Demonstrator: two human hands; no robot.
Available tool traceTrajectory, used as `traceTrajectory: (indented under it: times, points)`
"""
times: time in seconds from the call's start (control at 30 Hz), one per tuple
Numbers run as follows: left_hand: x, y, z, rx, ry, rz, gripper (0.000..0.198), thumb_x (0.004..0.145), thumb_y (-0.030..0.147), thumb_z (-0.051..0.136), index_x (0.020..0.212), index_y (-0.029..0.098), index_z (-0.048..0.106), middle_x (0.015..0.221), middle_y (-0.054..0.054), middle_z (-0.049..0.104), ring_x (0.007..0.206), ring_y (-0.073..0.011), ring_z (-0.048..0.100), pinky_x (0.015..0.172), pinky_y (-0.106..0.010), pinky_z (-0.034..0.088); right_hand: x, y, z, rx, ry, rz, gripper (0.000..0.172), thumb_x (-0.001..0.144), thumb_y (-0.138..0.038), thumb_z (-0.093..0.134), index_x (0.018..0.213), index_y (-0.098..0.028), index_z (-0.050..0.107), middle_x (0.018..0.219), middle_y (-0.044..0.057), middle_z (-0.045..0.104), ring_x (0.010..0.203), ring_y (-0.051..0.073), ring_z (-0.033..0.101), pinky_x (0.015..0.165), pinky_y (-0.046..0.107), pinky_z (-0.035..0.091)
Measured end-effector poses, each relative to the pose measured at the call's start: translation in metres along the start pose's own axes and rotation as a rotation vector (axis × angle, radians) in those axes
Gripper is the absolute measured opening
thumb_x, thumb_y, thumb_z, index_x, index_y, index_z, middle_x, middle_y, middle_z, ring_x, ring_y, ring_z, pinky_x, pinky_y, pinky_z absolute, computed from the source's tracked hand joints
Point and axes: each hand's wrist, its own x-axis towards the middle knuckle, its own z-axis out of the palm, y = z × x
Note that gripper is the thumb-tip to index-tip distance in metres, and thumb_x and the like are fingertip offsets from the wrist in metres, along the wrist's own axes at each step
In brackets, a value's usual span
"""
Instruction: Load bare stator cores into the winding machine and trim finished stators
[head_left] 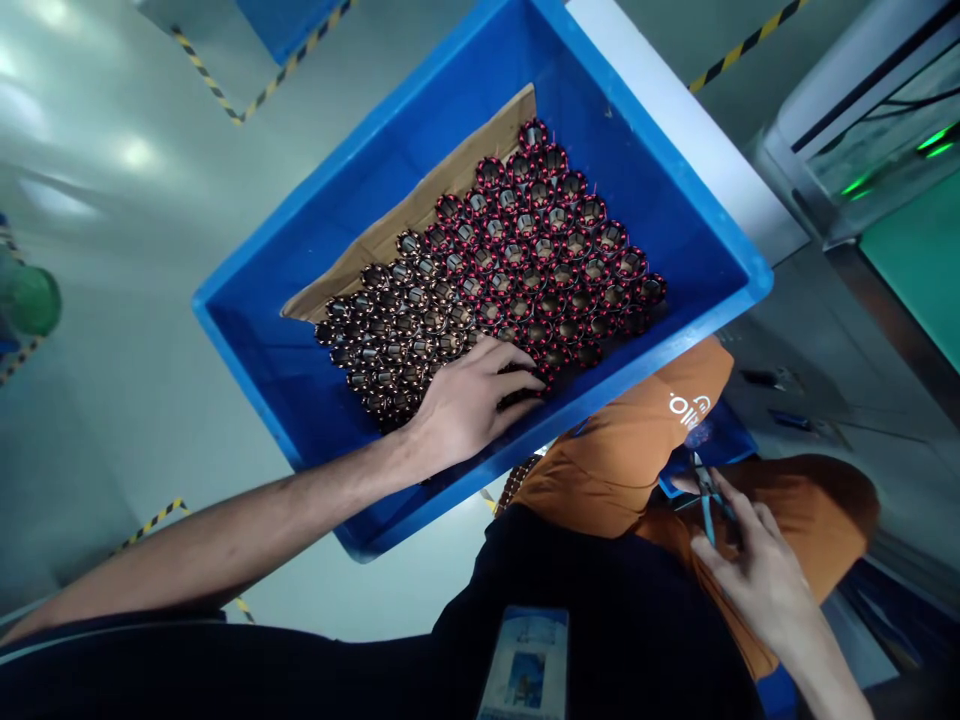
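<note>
1. The left hand lies just below centre, fingers curved down and slightly apart among wound metal rings; its fingertips are partly hidden, so I cannot tell whether it pinches one.
2. The rings fill a blue bin: red-marked ones towards one o'clock, copper-coloured ones towards nine. With both sorts side by side, a ring set down carelessly could get mixed in.
3. The rings sit tightly packed on cardboard, bare towards eleven o'clock. A dragging palm or wrist could push rows askew or bend fine wire ends.
4. At four o'clock, the right hand is closed around blue-handled pliers, beside a small blurred object. A slip could nick it, or the orange trousers close by, if attention stays on the bin.
</note>
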Motion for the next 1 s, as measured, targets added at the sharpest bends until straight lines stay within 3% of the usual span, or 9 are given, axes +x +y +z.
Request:
traceTrajectory:
  times: [0.1,0.2,0.3,0.4,0.5,0.67,0.73,0.83,1.0]
  points:
    - [-0.001,0.001,0.001,0.149,-0.014,0.101,0.021,0.108,0.032,0.063,0.12,0.023,0.078,0.129,-0.008,0.074,0.113,-0.024,0.066,0.089,-0.039,0.057,0.002,0.0,-0.002,0.005,-0.008,0.006,0.081,0.095,-0.063,0.057,0.166,-0.027,0.047,0.105,0.008,0.062,0.075,0.023,0.067,0.076,0.044,0.06]
    - [0.0,0.008,0.002,0.39,-0.052,0.186,0.018,0.107,0.025,0.062,0.116,0.021,0.078,0.126,-0.008,0.075,0.106,-0.0249,0.068,0.075,-0.039,0.053,0.002,0.003,-0.002,0.008,-0.019,0.01,0.082,0.095,-0.063,0.056,0.167,-0.026,0.045,0.106,0.008,0.063,0.078,0.025,0.068,0.076,0.045,0.06]
    - [0.005,0.017,0.001,0.545,-0.106,0.152,0.014,0.105,0.022,0.065,0.107,0.022,0.079,0.116,-0.008,0.075,0.102,-0.0268,0.067,0.071,-0.041,0.048,0.003,0.008,-0.001,0.021,-0.036,0.015,0.082,0.094,-0.063,0.057,0.167,-0.027,0.045,0.109,0.009,0.063,0.077,0.024,0.068,0.076,0.045,0.06]
    - [0.014,0.02,-0.003,0.546,-0.172,0.1,0.014,0.105,0.026,0.066,0.103,0.023,0.08,0.115,-0.009,0.071,0.106,-0.0271,0.064,0.075,-0.039,0.048,0.004,0.011,0.0,0.029,-0.039,0.007,0.081,0.093,-0.064,0.058,0.164,-0.027,0.049,0.105,0.007,0.061,0.068,0.022,0.064,0.074,0.046,0.06]
    - [0.022,0.018,-0.005,0.487,-0.252,0.146,0.012,0.103,0.03,0.071,0.104,0.023,0.08,0.119,-0.01,0.069,0.107,-0.0261,0.063,0.075,-0.037,0.048,0.005,0.011,0.0,0.023,-0.03,-0.013,0.081,0.092,-0.065,0.058,0.163,-0.027,0.05,0.1,0.005,0.059,0.068,0.021,0.063,0.073,0.045,0.06]
    - [0.019,0.015,0.002,0.573,-0.132,0.187,0.014,0.104,0.02,0.066,0.102,0.021,0.08,0.118,-0.01,0.072,0.104,-0.0248,0.066,0.071,-0.035,0.049,0.004,0.012,0.001,-0.002,-0.04,-0.013,0.083,0.093,-0.068,0.054,0.166,-0.029,0.047,0.105,0.006,0.058,0.072,0.021,0.064,0.078,0.046,0.06]
    - [0.012,0.014,0.002,0.533,-0.089,0.203,0.016,0.107,0.025,0.064,0.109,0.021,0.08,0.124,-0.008,0.074,0.101,-0.0225,0.068,0.07,-0.035,0.051,0.004,0.013,0.002,-0.008,-0.041,-0.004,0.083,0.093,-0.068,0.054,0.166,-0.029,0.047,0.106,0.006,0.058,0.074,0.022,0.065,0.078,0.046,0.059]
    - [0.002,0.009,0.0,0.468,-0.025,0.281,0.025,0.112,0.028,0.056,0.122,0.023,0.078,0.132,-0.001,0.077,0.113,-0.02,0.072,0.077,-0.034,0.057,0.004,0.015,0.004,-0.008,-0.041,0.004,0.083,0.093,-0.069,0.053,0.165,-0.029,0.047,0.109,0.007,0.06,0.077,0.023,0.066,0.078,0.045,0.059]
    - [-0.005,0.0,0.0,0.448,-0.074,0.378,0.036,0.114,0.018,0.046,0.133,0.019,0.076,0.139,-0.001,0.077,0.128,-0.02,0.071,0.092,-0.033,0.06,0.003,0.01,0.003,-0.02,-0.041,-0.01,0.086,0.092,-0.072,0.051,0.165,-0.027,0.049,0.107,0.007,0.058,0.071,0.022,0.065,0.076,0.044,0.059]
